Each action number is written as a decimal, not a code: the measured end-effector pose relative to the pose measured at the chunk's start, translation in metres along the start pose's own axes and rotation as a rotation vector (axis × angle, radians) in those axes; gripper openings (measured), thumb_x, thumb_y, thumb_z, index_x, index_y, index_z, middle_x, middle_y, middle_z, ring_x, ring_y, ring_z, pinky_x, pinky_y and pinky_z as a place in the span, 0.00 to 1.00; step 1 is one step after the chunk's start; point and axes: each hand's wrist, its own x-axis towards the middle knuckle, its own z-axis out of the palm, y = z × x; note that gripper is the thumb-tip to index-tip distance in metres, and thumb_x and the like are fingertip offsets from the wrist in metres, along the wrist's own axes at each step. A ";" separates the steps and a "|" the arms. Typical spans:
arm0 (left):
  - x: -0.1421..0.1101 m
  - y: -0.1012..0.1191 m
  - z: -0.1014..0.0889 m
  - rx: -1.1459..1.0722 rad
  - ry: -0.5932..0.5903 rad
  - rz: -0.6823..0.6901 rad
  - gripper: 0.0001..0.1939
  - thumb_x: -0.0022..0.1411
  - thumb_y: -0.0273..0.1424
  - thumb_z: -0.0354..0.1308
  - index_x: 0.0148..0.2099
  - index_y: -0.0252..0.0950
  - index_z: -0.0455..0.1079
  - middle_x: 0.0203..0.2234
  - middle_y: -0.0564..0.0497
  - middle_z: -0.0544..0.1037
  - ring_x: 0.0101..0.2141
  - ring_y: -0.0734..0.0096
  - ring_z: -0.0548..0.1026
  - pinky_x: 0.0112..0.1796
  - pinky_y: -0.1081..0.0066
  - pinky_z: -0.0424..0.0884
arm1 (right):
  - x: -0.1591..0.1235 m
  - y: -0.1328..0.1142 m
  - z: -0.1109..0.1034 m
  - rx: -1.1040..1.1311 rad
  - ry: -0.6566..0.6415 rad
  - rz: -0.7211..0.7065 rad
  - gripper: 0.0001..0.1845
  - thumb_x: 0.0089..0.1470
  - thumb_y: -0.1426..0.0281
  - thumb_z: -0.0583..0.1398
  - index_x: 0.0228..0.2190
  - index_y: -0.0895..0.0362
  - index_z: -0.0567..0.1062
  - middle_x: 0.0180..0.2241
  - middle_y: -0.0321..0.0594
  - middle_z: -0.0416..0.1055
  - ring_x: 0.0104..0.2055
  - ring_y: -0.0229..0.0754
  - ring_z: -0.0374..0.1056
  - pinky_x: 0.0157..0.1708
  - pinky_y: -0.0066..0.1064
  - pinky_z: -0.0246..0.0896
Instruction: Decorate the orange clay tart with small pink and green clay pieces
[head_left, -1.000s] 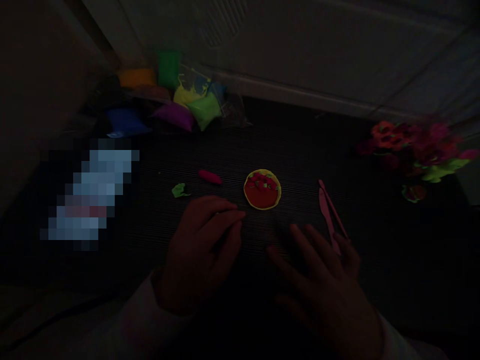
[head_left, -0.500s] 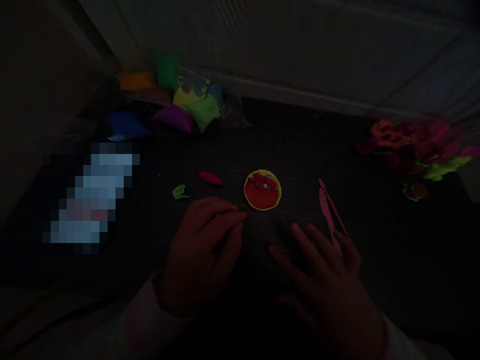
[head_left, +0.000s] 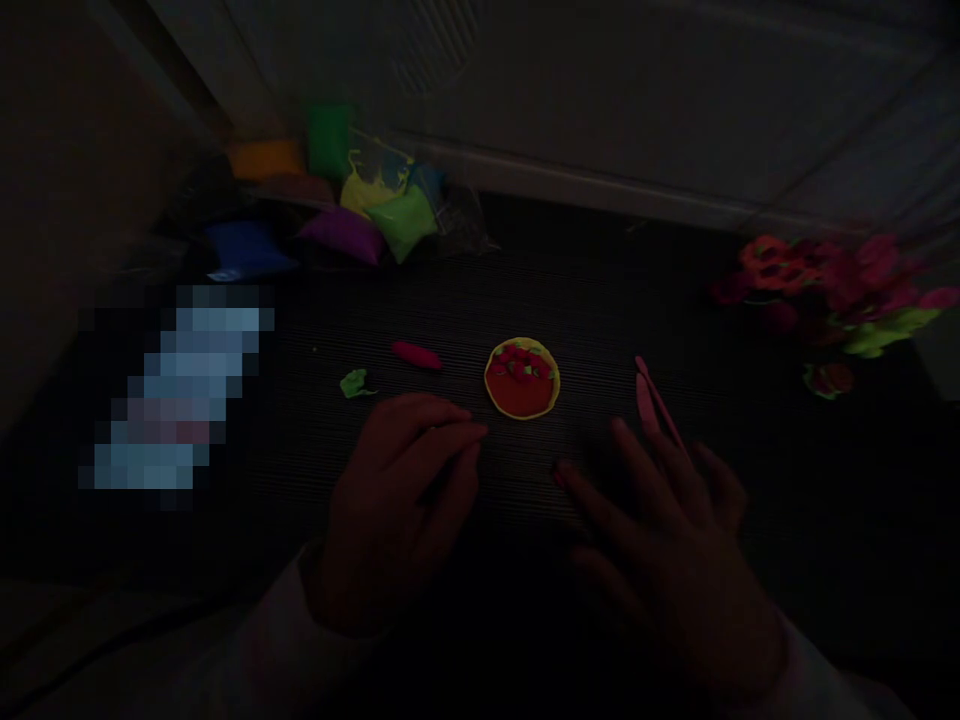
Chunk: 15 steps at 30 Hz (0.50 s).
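Observation:
In dim light, a small round clay piece (head_left: 523, 394) with a yellow rim, orange-red filling and red and green bits along its far part lies mid-table. My left hand (head_left: 409, 500) is just nearer and to its left, thumb and fingertips pinched together; anything between them is hidden. To the right, my right hand (head_left: 660, 530) is spread low over the table. Under its index fingertip shows a tiny red bit (head_left: 559, 476). Two slim pink modelling tools (head_left: 646, 400) lie partly beneath that hand. Beyond my left hand are a red clay roll (head_left: 417, 355) and a green clay scrap (head_left: 355, 383).
Several coloured clay packets, among them a purple one (head_left: 345, 235) and a blue one (head_left: 251, 248), lie at the back left. A blurred-out bright rectangle (head_left: 180, 390) is at the left. Colourful clay shapes (head_left: 840, 290) cluster at the right. A pale wall (head_left: 600, 120) stands behind.
My right hand has shifted a little right, its fingers still spread, and the tiny red bit now shows at its index fingertip. My left hand keeps its pinch. The view has shifted slightly.

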 end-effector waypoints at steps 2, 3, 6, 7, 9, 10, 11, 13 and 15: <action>0.000 0.000 0.001 0.002 0.011 0.004 0.06 0.54 0.23 0.54 0.35 0.35 0.69 0.32 0.49 0.73 0.38 0.68 0.70 0.37 0.66 0.69 | 0.000 0.000 0.000 0.003 -0.004 -0.019 0.26 0.47 0.49 0.51 0.48 0.42 0.65 0.56 0.43 0.54 0.57 0.54 0.47 0.51 0.52 0.36; 0.001 0.000 0.001 0.006 0.015 0.008 0.06 0.53 0.23 0.55 0.34 0.35 0.69 0.32 0.49 0.73 0.38 0.69 0.70 0.37 0.66 0.69 | 0.000 -0.001 0.000 0.008 -0.010 -0.045 0.26 0.47 0.49 0.50 0.48 0.41 0.64 0.56 0.42 0.54 0.57 0.54 0.48 0.51 0.52 0.36; 0.001 0.000 0.002 0.022 0.017 0.016 0.03 0.52 0.23 0.56 0.32 0.35 0.69 0.29 0.50 0.73 0.35 0.70 0.70 0.36 0.67 0.69 | 0.000 -0.001 0.001 0.013 -0.003 -0.019 0.26 0.47 0.49 0.51 0.47 0.42 0.65 0.56 0.43 0.54 0.57 0.54 0.47 0.51 0.52 0.36; 0.002 0.000 0.002 0.031 0.020 0.017 0.02 0.52 0.23 0.57 0.31 0.34 0.68 0.28 0.50 0.73 0.34 0.70 0.70 0.35 0.68 0.69 | 0.001 -0.001 0.002 0.013 0.001 0.006 0.26 0.47 0.49 0.51 0.47 0.43 0.66 0.56 0.44 0.53 0.57 0.55 0.46 0.51 0.52 0.37; 0.002 0.000 0.002 0.046 0.030 0.017 0.02 0.52 0.25 0.58 0.29 0.34 0.67 0.25 0.52 0.72 0.32 0.71 0.69 0.33 0.68 0.69 | 0.001 -0.001 0.002 0.017 -0.005 -0.009 0.26 0.47 0.49 0.51 0.47 0.42 0.65 0.56 0.44 0.54 0.57 0.54 0.46 0.51 0.52 0.37; 0.003 0.000 0.002 0.051 0.036 0.016 0.03 0.52 0.26 0.58 0.27 0.34 0.67 0.24 0.52 0.71 0.31 0.71 0.69 0.32 0.69 0.68 | 0.000 -0.001 0.002 0.021 -0.013 -0.036 0.26 0.47 0.50 0.51 0.48 0.42 0.64 0.56 0.43 0.54 0.57 0.53 0.47 0.51 0.51 0.36; 0.003 0.001 0.001 0.054 0.045 0.020 0.04 0.52 0.27 0.58 0.26 0.34 0.66 0.23 0.52 0.71 0.30 0.71 0.69 0.32 0.69 0.68 | 0.000 -0.001 0.002 0.024 -0.016 -0.052 0.26 0.47 0.49 0.51 0.48 0.41 0.64 0.56 0.43 0.54 0.57 0.52 0.47 0.51 0.51 0.36; 0.004 0.001 0.000 0.051 0.057 0.032 0.07 0.53 0.27 0.56 0.24 0.34 0.65 0.22 0.52 0.70 0.29 0.72 0.68 0.31 0.69 0.68 | -0.001 -0.001 0.002 0.015 -0.006 -0.013 0.26 0.47 0.50 0.52 0.49 0.42 0.64 0.57 0.44 0.53 0.58 0.53 0.45 0.51 0.52 0.35; 0.005 0.002 -0.001 0.042 0.070 0.048 0.07 0.54 0.26 0.55 0.24 0.34 0.65 0.21 0.52 0.70 0.29 0.71 0.69 0.31 0.69 0.68 | -0.002 -0.002 0.002 0.008 -0.003 0.009 0.27 0.47 0.50 0.52 0.49 0.43 0.64 0.57 0.45 0.52 0.58 0.54 0.45 0.51 0.52 0.35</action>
